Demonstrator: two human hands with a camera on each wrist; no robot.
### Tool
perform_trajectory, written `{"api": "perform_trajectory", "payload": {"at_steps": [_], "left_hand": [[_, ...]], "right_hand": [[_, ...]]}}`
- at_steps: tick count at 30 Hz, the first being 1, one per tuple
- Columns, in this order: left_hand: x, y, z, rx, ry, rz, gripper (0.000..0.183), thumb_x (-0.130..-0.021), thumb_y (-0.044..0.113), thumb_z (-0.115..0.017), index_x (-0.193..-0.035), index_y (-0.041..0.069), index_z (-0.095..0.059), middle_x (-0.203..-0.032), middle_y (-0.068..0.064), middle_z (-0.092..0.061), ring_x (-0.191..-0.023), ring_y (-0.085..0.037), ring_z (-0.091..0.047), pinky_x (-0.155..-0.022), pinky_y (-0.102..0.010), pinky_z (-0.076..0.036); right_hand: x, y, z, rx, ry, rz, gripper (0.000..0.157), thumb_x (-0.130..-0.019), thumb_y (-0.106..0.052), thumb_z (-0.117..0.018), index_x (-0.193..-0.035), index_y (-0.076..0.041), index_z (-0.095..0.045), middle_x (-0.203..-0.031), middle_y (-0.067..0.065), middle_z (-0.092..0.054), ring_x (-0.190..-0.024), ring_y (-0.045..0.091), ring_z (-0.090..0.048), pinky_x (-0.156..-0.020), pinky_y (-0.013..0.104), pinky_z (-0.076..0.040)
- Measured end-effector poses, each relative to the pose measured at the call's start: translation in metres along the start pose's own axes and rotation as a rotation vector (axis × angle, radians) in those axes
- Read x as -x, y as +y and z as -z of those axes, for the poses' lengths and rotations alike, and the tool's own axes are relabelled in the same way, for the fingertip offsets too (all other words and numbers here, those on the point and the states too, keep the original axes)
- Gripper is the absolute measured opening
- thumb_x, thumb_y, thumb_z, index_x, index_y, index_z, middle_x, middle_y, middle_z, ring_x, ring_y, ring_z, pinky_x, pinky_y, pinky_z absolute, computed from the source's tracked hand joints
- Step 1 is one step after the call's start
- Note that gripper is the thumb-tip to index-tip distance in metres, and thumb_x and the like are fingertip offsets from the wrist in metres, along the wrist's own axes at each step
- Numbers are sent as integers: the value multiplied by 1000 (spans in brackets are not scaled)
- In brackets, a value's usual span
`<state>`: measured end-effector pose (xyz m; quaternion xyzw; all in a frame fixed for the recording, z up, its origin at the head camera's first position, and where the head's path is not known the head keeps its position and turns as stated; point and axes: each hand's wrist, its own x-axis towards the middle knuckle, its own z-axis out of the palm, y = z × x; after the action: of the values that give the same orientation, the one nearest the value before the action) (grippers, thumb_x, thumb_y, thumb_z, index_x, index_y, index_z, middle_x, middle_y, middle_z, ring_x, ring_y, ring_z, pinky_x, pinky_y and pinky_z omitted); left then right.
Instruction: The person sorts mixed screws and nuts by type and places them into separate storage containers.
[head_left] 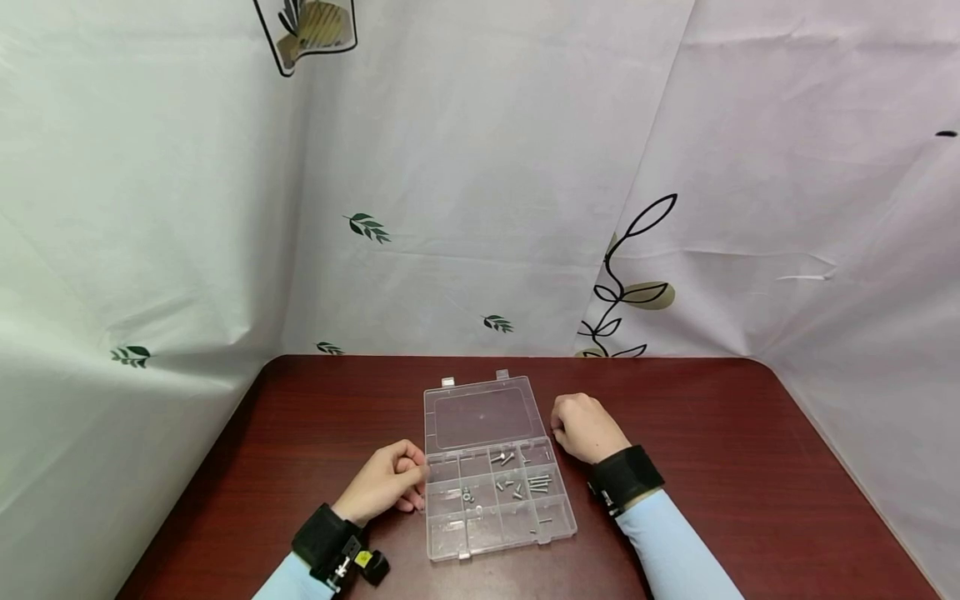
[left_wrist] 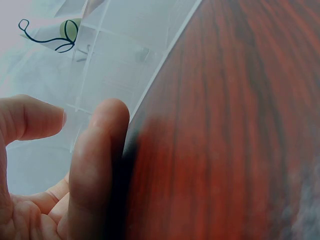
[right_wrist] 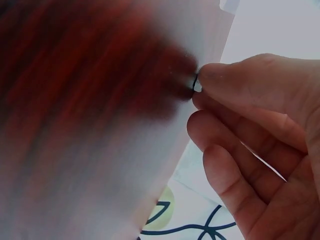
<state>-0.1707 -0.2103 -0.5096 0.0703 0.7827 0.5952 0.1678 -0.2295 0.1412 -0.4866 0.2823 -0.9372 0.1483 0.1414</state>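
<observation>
A clear plastic compartment box (head_left: pixel 501 500) stands on the table with its lid (head_left: pixel 483 417) folded back, away from the person. Metal screws (head_left: pixel 538 483) and other small metal pieces (head_left: pixel 467 495) lie in several compartments. My left hand (head_left: pixel 392 477) is at the box's left edge, fingers loosely bent. In the left wrist view one fingertip (left_wrist: pixel 112 112) lies right at the box's side, with a gap to the other digit. To the right of the lid, low over the table, my right hand (head_left: pixel 588 427) pinches a small metal piece (right_wrist: pixel 196 85) between thumb and index finger; its kind is hidden.
The dark red wooden table (head_left: pixel 712 467) extends on both sides of the box. A pale cloth with leaf prints (head_left: pixel 480 167) hangs behind and around it. Black bands with small mounts (head_left: pixel 626 479) circle both wrists.
</observation>
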Motion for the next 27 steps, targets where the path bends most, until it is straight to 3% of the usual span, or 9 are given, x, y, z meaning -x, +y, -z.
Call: {"api": "perform_trajectory", "payload": {"at_steps": [12, 23, 27], "left_hand": [[0, -1, 0, 0, 2, 1, 28, -92, 19, -65, -106, -2, -53, -71, -11, -63, -61, -26, -68, -51, -35, -56], [0, 0, 0, -12, 1, -10, 28, -92, 19, -65, -106, -3, -53, -72, -14, -64, -61, -27, -68, -51, -34, -55], [1, 1, 0, -16, 0, -9, 27, -93, 18, -64, -106, -2, -53, -72, -14, -64, -60, -26, -68, -51, -34, -55]], "right_hand": [[0, 0, 0, -7, -49, -90, 26, -63, -3, -67, -58, -21, -49, -61, -8, -42, -56, 10, -41, -51, 27, -37], [-3, -9, 9, 6, 61, -72, 23, -59, -5, -61, -60, -22, -45, -63, -8, -36, -56, 9, -36, -51, 27, -33], [-6, -24, 15, -59, 60, -39, 23, -61, -7, -61, -62, -23, -45, -64, -10, -38, -57, 8, -37, -53, 25, -35]]}}
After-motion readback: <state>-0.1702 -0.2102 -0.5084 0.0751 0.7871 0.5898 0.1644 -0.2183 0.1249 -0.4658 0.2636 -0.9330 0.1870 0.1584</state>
